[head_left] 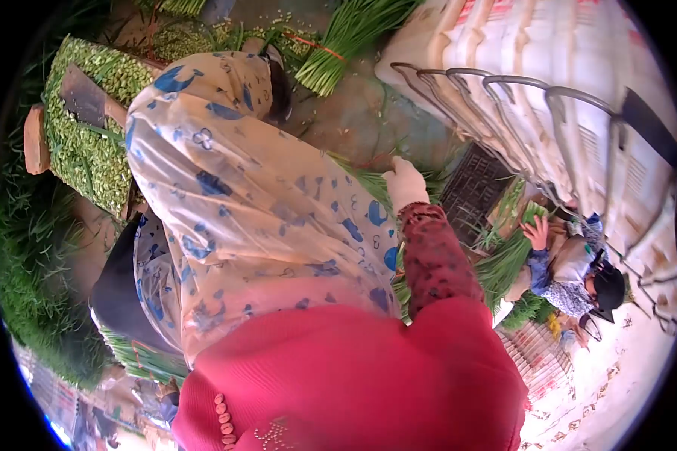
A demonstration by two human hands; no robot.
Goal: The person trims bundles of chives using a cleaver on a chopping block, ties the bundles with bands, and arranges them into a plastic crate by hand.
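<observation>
My right hand (406, 184), in a pale glove below a dark red patterned sleeve, reaches forward beside my knee. Its fingers look curled; what they grip, if anything, is hidden. Right by it are long green stalks (372, 179), with a thin red tie (372, 160) close to the fingertips. A patterned plastic apron (256, 195) covers my legs and hides part of those stalks. My left hand is out of view. Off to the left, a cleaver (84, 96) rests on a layer of chopped green pieces (90, 158).
A red-tied bundle of green stalks (335, 49) lies on the wet floor ahead. White sacks (534, 45) with a metal rail (515, 79) stand at right. Near a dark crate (474, 184), another person (572, 270) handles stalks. Loose greens (37, 270) heap at left.
</observation>
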